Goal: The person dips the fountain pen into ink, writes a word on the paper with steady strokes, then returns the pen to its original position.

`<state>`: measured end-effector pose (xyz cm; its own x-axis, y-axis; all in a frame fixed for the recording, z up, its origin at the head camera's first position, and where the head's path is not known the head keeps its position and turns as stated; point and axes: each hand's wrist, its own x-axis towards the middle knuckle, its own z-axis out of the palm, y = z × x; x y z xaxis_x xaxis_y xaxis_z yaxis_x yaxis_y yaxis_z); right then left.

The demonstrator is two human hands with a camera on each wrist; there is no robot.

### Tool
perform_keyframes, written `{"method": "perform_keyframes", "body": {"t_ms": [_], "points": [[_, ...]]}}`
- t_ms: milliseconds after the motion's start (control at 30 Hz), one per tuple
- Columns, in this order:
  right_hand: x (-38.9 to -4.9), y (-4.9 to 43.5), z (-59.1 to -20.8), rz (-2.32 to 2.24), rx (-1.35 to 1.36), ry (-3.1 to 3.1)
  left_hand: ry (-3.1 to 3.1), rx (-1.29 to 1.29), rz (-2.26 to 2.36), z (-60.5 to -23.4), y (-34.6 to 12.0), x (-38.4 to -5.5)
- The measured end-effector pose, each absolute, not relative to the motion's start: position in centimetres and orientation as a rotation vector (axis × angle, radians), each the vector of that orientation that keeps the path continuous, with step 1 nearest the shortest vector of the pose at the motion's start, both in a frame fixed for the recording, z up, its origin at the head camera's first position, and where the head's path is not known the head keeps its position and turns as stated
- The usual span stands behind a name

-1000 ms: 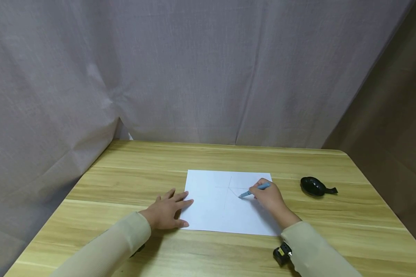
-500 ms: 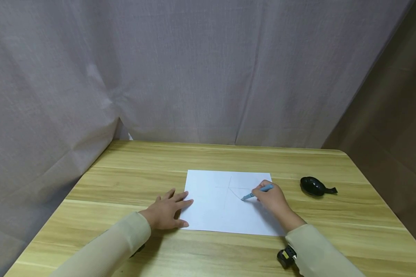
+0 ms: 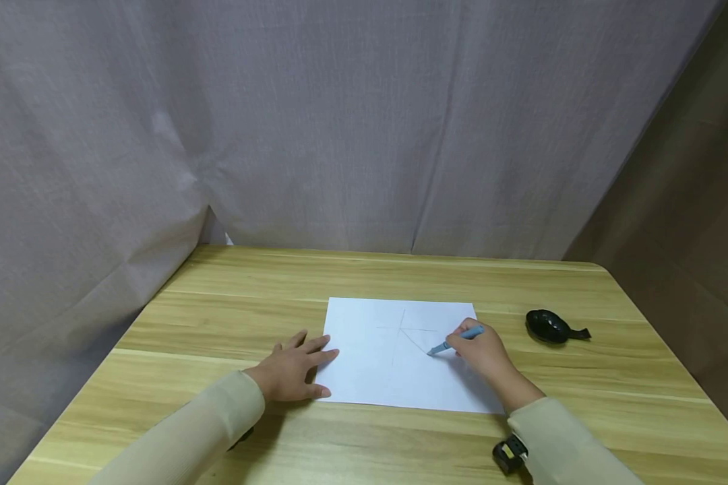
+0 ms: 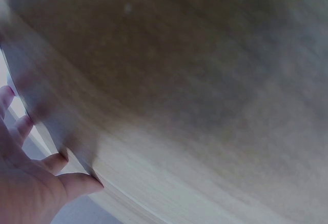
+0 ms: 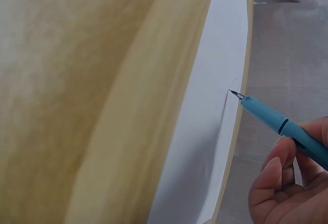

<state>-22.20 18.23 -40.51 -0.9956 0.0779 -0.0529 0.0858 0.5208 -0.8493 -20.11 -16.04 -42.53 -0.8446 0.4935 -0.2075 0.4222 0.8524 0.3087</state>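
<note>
A white sheet of paper (image 3: 364,377) lies on the wooden table, bearing two thin crossing lines and a slanting line that runs down and right from their crossing. My right hand (image 3: 482,350) pinches a blue fountain pen (image 5: 266,115), whose metal nib meets the paper at the lower end of the slanting line. Spread out flat, my left hand (image 3: 292,369) rests at the sheet's left edge with fingertips on the paper. In the left wrist view, the thumb and fingers (image 4: 82,184) show along the paper's edge.
A black, leaf-shaped small dish (image 3: 548,327) with a short handle sits right of the paper on the table (image 3: 230,296). Grey cloth (image 3: 315,135) hangs behind the table. A small black device (image 3: 509,455) is worn at the right wrist.
My right hand has moved the fountain pen a little down and to the right, and the slanting line has grown longer. My left hand and the paper have stayed in place.
</note>
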Motion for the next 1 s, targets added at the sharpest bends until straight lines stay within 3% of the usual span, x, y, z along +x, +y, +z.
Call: {"method": "perform_keyframes", "body": {"t_ms": [1000], "points": [[-20.9, 19.4, -40.0, -1.426, 0.171, 2.718, 2.748, 0.690, 0.374, -42.7, -16.1, -20.4]]}}
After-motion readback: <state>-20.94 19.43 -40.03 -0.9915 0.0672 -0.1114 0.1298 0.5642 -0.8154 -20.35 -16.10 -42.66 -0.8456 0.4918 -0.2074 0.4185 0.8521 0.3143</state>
